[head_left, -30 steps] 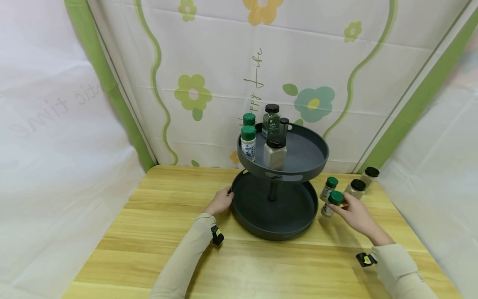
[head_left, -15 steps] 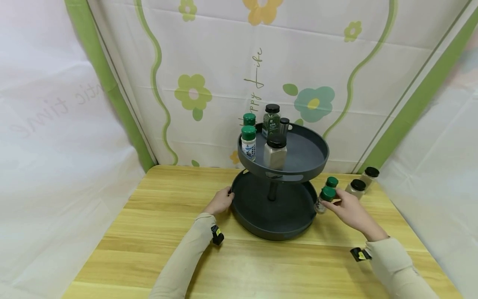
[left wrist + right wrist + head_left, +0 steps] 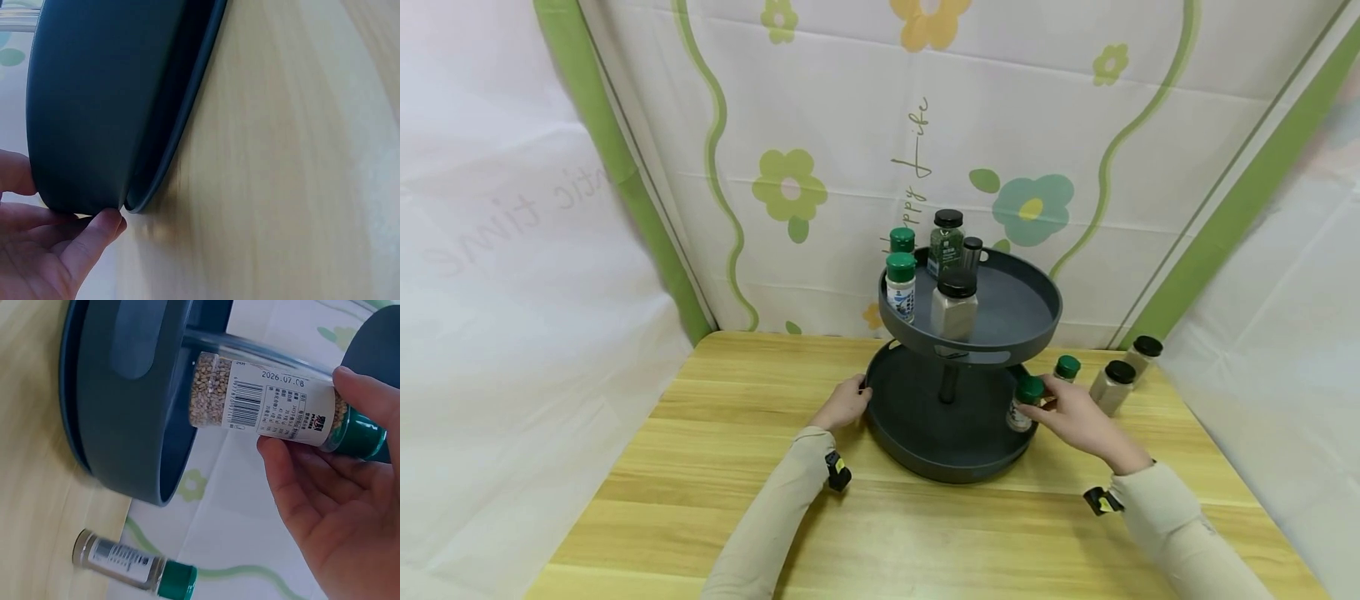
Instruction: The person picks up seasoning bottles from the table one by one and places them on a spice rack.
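Observation:
A dark grey two-tier round spice rack stands on the wooden table. My left hand grips the left side of its lower tray; in the left wrist view, thumb and fingers lie at the tray's wall. My right hand pinches a green-capped seasoning bottle with a white label and pale seeds showing through. It is held over the right edge of the lower tray, its base just inside the rim. On the upper tray stand two green-capped bottles, a jar of green flakes, a slim black-capped bottle and a square black-capped jar.
To the right of the rack, another green-capped bottle stands on the table, partly behind my right hand in the head view. Two black-capped jars stand farther right. A white flowered curtain hangs behind the table.
My right hand has moved left with the green-capped bottle, from the table beside the rack to over the lower tray's right edge. The left hand stays at the tray.

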`<state>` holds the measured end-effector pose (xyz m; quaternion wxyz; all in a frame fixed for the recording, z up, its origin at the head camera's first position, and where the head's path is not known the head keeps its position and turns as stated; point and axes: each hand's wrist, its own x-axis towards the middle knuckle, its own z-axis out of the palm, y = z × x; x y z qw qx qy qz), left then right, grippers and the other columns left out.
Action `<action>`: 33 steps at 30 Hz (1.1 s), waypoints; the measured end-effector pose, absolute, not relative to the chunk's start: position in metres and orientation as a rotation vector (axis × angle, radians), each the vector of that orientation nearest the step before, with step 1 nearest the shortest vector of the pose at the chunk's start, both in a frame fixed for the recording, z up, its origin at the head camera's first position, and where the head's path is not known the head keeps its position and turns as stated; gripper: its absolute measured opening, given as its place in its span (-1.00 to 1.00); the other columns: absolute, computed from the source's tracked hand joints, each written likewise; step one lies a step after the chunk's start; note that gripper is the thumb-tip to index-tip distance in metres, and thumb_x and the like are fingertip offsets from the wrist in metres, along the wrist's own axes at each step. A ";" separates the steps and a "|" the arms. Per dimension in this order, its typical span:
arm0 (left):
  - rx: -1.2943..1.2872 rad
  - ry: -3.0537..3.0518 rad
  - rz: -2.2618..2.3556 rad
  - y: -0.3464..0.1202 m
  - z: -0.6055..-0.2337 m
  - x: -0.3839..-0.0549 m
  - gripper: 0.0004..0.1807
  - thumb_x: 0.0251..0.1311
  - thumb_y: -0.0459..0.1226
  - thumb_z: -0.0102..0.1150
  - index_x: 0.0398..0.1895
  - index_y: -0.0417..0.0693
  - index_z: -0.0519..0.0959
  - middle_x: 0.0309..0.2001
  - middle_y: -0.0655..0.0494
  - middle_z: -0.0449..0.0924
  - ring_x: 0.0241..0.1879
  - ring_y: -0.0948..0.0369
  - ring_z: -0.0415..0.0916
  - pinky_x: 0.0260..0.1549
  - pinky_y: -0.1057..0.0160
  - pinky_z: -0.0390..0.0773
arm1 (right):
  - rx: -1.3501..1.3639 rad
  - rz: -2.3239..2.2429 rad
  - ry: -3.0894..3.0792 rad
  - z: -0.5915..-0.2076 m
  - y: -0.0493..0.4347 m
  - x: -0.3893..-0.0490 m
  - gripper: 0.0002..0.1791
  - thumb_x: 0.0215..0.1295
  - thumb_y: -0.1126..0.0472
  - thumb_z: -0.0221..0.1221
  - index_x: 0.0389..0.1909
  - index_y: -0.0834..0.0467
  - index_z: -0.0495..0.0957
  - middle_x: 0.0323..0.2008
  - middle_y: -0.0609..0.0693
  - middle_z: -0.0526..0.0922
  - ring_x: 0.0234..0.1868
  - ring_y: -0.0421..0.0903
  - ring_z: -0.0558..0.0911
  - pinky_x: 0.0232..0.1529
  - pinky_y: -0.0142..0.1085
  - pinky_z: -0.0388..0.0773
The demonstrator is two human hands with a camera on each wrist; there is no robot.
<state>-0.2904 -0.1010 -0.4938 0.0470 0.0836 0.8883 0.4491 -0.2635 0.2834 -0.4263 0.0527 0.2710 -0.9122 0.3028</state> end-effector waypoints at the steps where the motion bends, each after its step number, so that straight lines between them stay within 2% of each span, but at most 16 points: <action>1: 0.260 2.712 1.370 -0.101 -0.494 -0.290 -0.54 0.46 -0.29 -0.26 0.33 -0.36 0.21 -0.33 -0.08 0.47 -0.71 0.19 0.31 -0.40 0.19 0.44 | 0.838 0.921 -2.775 -0.426 0.281 -0.264 -0.72 0.29 0.02 0.21 -0.18 0.14 0.46 -0.36 -0.08 0.54 -0.33 -0.14 0.58 -0.34 -0.28 0.54; 3: 0.282 2.730 1.357 -0.101 -0.492 -0.289 -0.54 0.45 -0.30 -0.25 0.31 -0.40 0.22 -0.26 -0.13 0.49 -0.68 0.17 0.34 -0.39 0.19 0.44 | 0.868 0.928 -2.774 -0.425 0.276 -0.264 -0.75 0.28 0.03 0.21 -0.25 0.12 0.46 -0.42 -0.10 0.51 -0.39 -0.13 0.56 -0.40 -0.30 0.51; 6: 0.293 2.747 1.352 -0.101 -0.491 -0.289 -0.55 0.44 -0.30 -0.24 0.29 -0.41 0.24 -0.08 -0.19 0.50 -0.49 0.15 0.45 -0.29 0.16 0.45 | 0.908 0.938 -2.773 -0.423 0.270 -0.263 -0.76 0.27 0.05 0.23 -0.36 0.11 0.43 -0.53 -0.09 0.45 -0.54 -0.14 0.46 -0.53 -0.32 0.41; 9: 0.282 2.759 1.340 -0.099 -0.491 -0.288 -0.56 0.45 -0.30 -0.24 0.29 -0.39 0.26 0.07 -0.23 0.46 -0.24 0.11 0.48 -0.17 0.12 0.44 | 0.925 0.927 -2.797 -0.422 0.264 -0.262 -0.73 0.26 0.03 0.23 -0.38 0.11 0.41 -0.60 -0.09 0.39 -0.64 -0.19 0.36 -0.60 -0.34 0.31; 11: 0.267 2.753 1.347 -0.099 -0.493 -0.290 -0.56 0.45 -0.29 -0.23 0.29 -0.36 0.27 0.10 -0.22 0.44 -0.18 0.08 0.47 -0.14 0.09 0.44 | 0.926 0.922 -2.823 -0.421 0.261 -0.261 -0.71 0.26 -0.01 0.22 -0.37 0.11 0.41 -0.62 -0.10 0.38 -0.66 -0.22 0.34 -0.61 -0.34 0.29; 17: 0.237 2.747 1.336 -0.098 -0.493 -0.291 -0.57 0.46 -0.28 -0.23 0.29 -0.33 0.27 -0.09 -0.15 0.51 -0.44 0.12 0.44 -0.25 0.15 0.44 | 0.968 0.943 -2.860 -0.423 0.250 -0.261 -0.69 0.24 -0.04 0.23 -0.34 0.11 0.42 -0.60 -0.11 0.43 -0.64 -0.22 0.38 -0.59 -0.33 0.35; 19: 0.239 2.744 1.340 -0.098 -0.493 -0.290 -0.57 0.46 -0.28 -0.23 0.29 -0.33 0.27 -0.10 -0.15 0.51 -0.44 0.12 0.44 -0.25 0.15 0.43 | 1.005 0.939 -2.848 -0.424 0.246 -0.261 -0.70 0.23 -0.03 0.25 -0.35 0.10 0.43 -0.59 -0.11 0.43 -0.63 -0.22 0.38 -0.58 -0.33 0.36; 25: 0.252 2.751 1.347 -0.099 -0.491 -0.289 -0.57 0.45 -0.29 -0.22 0.28 -0.36 0.27 0.04 -0.19 0.47 -0.22 0.10 0.45 -0.21 0.13 0.42 | 1.113 0.941 -2.847 -0.428 0.231 -0.260 -0.75 0.22 -0.01 0.26 -0.33 0.07 0.46 -0.53 -0.16 0.48 -0.57 -0.25 0.46 -0.54 -0.34 0.43; 28: 0.261 2.757 1.343 -0.100 -0.491 -0.289 -0.57 0.45 -0.30 -0.21 0.27 -0.37 0.28 -0.01 -0.17 0.48 -0.25 0.11 0.45 -0.24 0.13 0.43 | 1.162 0.925 -2.855 -0.429 0.223 -0.259 -0.77 0.23 0.00 0.25 -0.28 0.06 0.49 -0.48 -0.18 0.50 -0.52 -0.27 0.49 -0.49 -0.35 0.47; 33: 0.256 2.753 1.334 -0.100 -0.491 -0.289 -0.57 0.45 -0.29 -0.22 0.27 -0.37 0.28 -0.15 -0.10 0.50 -0.41 0.14 0.43 -0.30 0.16 0.43 | 1.255 0.873 -2.859 -0.430 0.210 -0.258 -0.74 0.23 -0.01 0.25 -0.23 0.07 0.50 -0.43 -0.20 0.51 -0.47 -0.30 0.50 -0.43 -0.35 0.49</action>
